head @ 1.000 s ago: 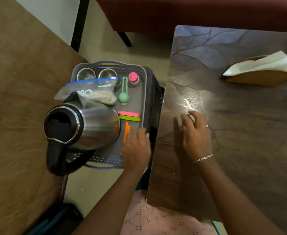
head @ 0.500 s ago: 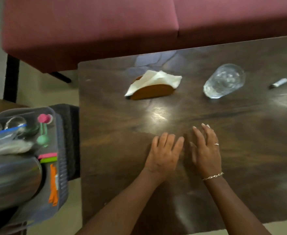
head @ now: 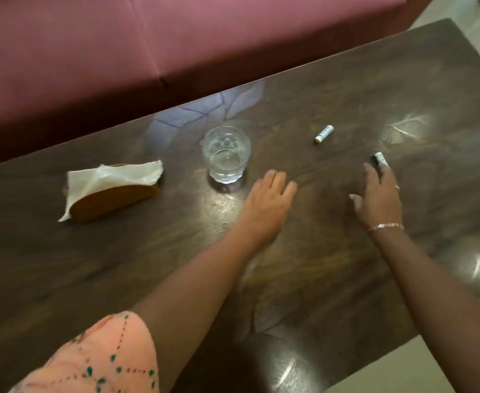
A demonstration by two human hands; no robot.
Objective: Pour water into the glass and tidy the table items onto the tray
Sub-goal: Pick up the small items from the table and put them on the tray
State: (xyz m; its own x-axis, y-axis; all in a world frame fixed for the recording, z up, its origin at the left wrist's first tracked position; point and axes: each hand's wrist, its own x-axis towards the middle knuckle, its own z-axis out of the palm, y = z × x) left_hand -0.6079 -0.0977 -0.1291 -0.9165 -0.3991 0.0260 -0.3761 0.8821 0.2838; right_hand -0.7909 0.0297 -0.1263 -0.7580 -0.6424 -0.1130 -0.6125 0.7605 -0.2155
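A clear glass (head: 226, 154) with some water stands on the dark wooden table (head: 148, 265). My left hand (head: 268, 201) hovers open just right of the glass, holding nothing. My right hand (head: 379, 195) is spread flat further right, its fingertips touching a small white battery (head: 380, 158). A second battery (head: 324, 134) lies apart on the table beyond, between the glass and my right hand. The tray and kettle are out of view.
A wooden napkin holder (head: 114, 194) with white napkins stands left of the glass. A maroon sofa (head: 120, 52) runs along the table's far edge. The table's right corner and pale floor (head: 460, 364) show at lower right.
The view has swung right, away from the tray and kettle. My left hand left the tray and came to the table beside the glass; my right hand reached out to the near battery.
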